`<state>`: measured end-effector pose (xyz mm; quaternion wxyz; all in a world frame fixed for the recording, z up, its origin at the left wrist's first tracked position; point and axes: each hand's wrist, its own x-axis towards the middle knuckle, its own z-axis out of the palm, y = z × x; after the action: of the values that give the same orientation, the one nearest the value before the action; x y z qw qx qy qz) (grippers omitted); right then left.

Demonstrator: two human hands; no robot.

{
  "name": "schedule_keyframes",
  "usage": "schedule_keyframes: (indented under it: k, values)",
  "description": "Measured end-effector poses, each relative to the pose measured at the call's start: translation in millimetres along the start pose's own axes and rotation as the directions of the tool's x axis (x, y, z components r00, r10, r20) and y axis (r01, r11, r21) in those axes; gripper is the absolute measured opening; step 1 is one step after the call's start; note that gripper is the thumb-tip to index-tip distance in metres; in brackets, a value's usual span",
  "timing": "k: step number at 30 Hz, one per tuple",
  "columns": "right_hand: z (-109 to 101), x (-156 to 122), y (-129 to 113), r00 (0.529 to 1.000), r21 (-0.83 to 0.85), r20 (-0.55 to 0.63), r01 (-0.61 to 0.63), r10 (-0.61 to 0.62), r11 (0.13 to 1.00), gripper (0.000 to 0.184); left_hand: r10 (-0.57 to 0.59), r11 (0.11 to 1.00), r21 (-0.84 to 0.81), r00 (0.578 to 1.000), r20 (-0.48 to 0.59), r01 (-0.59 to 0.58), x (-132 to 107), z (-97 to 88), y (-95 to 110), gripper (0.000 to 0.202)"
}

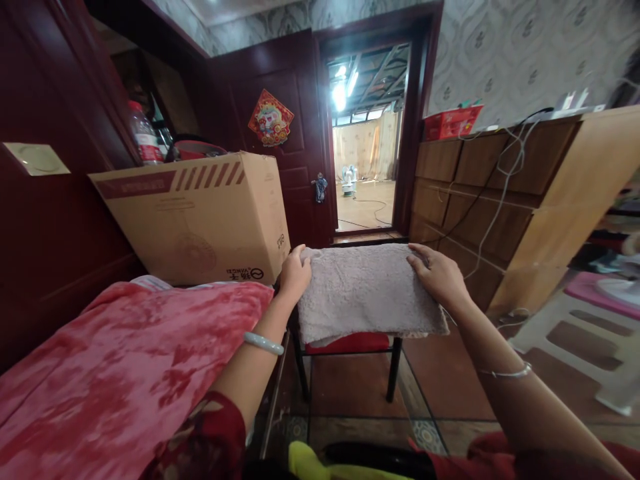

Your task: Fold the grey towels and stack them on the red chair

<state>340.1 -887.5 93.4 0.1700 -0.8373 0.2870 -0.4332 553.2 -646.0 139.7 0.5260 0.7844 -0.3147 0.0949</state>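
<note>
A folded grey fleecy cloth (365,290) is spread over a chair with a red seat (350,344) and black legs. My left hand (296,275) grips the cloth at its far left corner, thumb lying on the top face. At the far right corner, my right hand (441,275) holds the cloth's edge with fingers and thumb. Its near edge hangs over the front of the seat, and part of the red seat shows below. The undersides of both hands' grips are hidden.
A pink patterned blanket (150,373) lies at the left, with a large cardboard box (200,220) behind it. Wooden drawers (487,207) bearing a red basket (453,122) and cables stand at the right. Nearby is a white stool with a pink top (590,291). An open doorway lies ahead.
</note>
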Motion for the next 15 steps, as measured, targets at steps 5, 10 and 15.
schedule_keyframes:
  k: [5, 10, 15]
  values:
    - [-13, -5, -9, 0.995, -0.138, -0.035, 0.089, -0.094, 0.986, 0.052, 0.022, 0.998, 0.061, 1.000, -0.007, -0.021, -1, -4.2, -4, 0.045]
    - [-14, 0, -40, 0.907, -0.171, 0.118, 0.420, -0.404, 0.892, 0.067, 0.390, 0.811, 0.390, 0.900, 0.196, -0.436, -17, -7.9, 17, 0.078]
    - [0, 18, -48, 0.737, -0.066, 0.410, 0.612, -0.538, 0.788, 0.096, 0.355, 0.640, 0.446, 0.755, 0.551, -0.626, -17, -1.4, 25, 0.113]
